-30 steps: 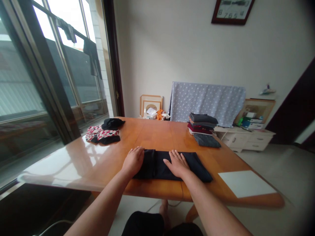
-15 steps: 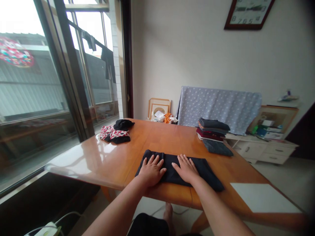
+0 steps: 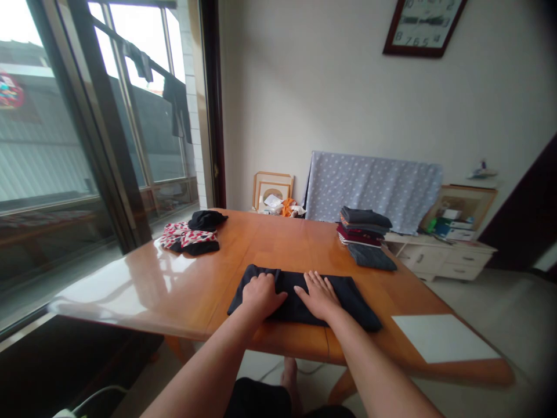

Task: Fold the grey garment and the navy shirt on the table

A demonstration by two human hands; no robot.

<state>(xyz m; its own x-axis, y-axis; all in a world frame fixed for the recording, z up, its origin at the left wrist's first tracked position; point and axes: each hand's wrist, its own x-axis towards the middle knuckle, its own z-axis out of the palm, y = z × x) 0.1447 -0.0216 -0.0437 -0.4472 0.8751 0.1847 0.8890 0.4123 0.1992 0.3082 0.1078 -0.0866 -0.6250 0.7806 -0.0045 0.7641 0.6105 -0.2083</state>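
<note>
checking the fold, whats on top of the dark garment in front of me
Both hands rest on the dark garment: the left hand curled, the right hand flat. The cloth beneath the palms is covered.

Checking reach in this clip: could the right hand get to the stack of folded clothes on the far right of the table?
Probably yes: the right hand lies flat on the dark garment, and only bare table separates it from the stack of folded clothes.

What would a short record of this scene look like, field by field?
Left hand: left hand curled on the dark folded cloth, gripping its left part
Right hand: right hand flat on the cloth
Surface: wooden table
Far right: stack of folded clothes
Far left: red-and-white and black clothes
Near right: white sheet
</note>
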